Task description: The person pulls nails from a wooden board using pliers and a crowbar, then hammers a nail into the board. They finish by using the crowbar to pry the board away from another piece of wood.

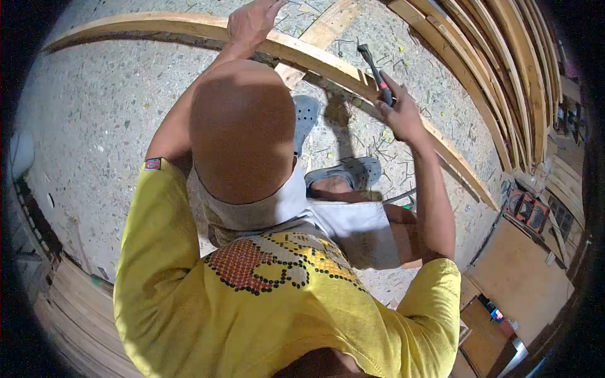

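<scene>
My right hand (401,113) is wrapped around the red-and-black grip of a hammer (373,68), whose dark head points up and away over the floor. Under it passes a long wooden beam (315,58), lying across the floor in front of me. Beyond that beam, at the top edge, my left hand (251,24) has its fingers drawn together; what they hold, if anything, I cannot make out. A shorter plank (331,24) crosses beneath the beam near the left hand.
Many loose nails (384,138) are scattered on the speckled floor (107,120) around my shoes (362,173). Long boards (498,57) stand stacked at the right, and more boards (75,302) lie at lower left. A wooden panel (520,271) is at lower right.
</scene>
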Tool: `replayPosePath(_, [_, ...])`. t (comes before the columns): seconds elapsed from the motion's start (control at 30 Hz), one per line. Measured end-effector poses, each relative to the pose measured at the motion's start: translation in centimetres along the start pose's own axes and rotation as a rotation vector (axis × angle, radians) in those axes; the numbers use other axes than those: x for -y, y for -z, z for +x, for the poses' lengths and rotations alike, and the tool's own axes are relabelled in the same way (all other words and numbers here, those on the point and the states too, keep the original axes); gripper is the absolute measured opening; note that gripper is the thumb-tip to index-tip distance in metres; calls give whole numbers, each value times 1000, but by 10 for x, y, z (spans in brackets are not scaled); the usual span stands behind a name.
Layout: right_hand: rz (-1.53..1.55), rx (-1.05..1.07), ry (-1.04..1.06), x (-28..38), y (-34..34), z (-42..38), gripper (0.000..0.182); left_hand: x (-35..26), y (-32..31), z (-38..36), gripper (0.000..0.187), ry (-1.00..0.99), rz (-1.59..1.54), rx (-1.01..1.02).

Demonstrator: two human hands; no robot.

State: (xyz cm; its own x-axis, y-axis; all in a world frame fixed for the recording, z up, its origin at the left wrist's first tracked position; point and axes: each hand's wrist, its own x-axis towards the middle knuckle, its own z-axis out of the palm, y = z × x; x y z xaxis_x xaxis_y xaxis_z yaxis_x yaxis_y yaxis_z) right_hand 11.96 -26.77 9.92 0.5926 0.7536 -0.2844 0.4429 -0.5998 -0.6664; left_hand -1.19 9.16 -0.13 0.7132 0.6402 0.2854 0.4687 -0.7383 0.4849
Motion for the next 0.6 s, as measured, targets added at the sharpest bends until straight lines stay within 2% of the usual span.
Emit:
replayPosePath(0.03, [5, 2, -3, -3, -10, 2, 67, -2, 2, 0, 36, -1, 3, 5])
replayPosePath(0.1, [-302, -163, 95, -18, -33, 5, 69, -5, 5, -5, 28, 39, -312, -63])
replayPosePath(0.13, [-252, -197, 124, -15, -38, 3, 70, -6, 12, -6, 28, 43, -306, -56])
replayPosePath(0.2, [-269, -184, 50, -8, -44, -1, 70, -5, 26, -8, 17, -225, -469, -65])
replayPosePath(0.23, [-295, -183, -20, -4, -46, -3, 70, -2, 27, -9, 17, -221, -463, -49])
replayPosePath(0.3, [-271, -157, -57, 1, -44, -7, 71, 6, 29, -9, 14, -442, -428, -47])
replayPosePath(0.37, [-217, -172, -50, -3, -46, -10, 73, 10, 25, -15, 13, -446, -461, -21])
replayPosePath(0.43, [-198, -162, -57, -3, -47, -13, 74, 7, 26, -26, 22, -338, -491, 135])
replayPosePath(0.47, [-194, -174, -49, -4, -48, -13, 73, 5, 27, -28, 22, -335, -487, 144])
replayPosePath(0.53, [-194, -164, -71, -3, -49, -13, 73, 2, 27, -31, 21, -47, -690, 269])
replayPosePath(0.57, [-186, -159, -73, -6, -51, -12, 73, 4, 26, -32, 21, -43, -683, 275])
replayPosePath(0.6, [-205, -190, -42, -10, -53, -12, 73, 4, 27, -32, 20, -199, -569, 226])
